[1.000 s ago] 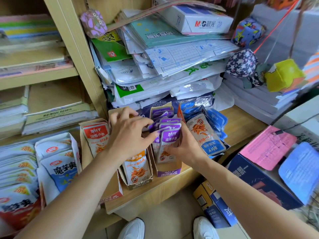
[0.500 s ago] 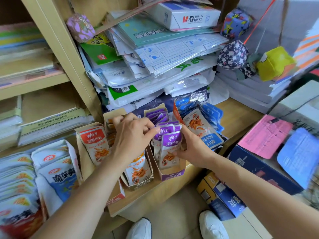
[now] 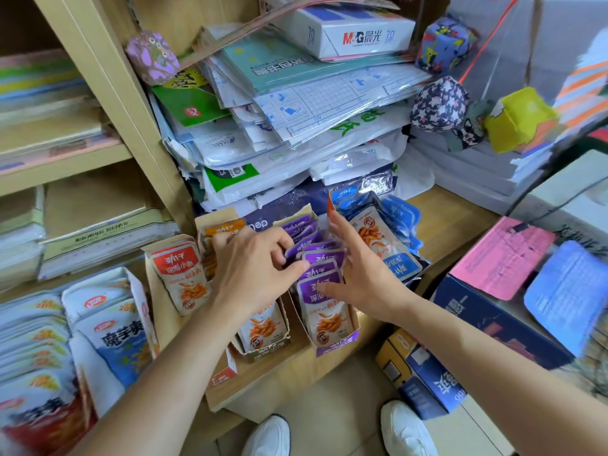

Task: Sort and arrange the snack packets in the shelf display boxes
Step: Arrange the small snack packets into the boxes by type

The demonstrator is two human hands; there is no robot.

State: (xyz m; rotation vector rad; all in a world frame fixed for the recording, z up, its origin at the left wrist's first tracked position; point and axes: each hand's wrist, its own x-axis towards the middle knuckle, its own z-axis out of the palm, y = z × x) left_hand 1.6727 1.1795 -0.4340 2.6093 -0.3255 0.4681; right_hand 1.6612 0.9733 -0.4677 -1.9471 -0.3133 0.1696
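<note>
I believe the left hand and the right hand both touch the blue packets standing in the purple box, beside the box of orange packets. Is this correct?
Not quite. The head view shows that the packets in the purple box are purple packets, not blue. The left hand and the right hand do both touch them, beside the box of orange packets.

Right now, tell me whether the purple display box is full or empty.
Full: upright purple packets pack the purple box front to back.
</note>
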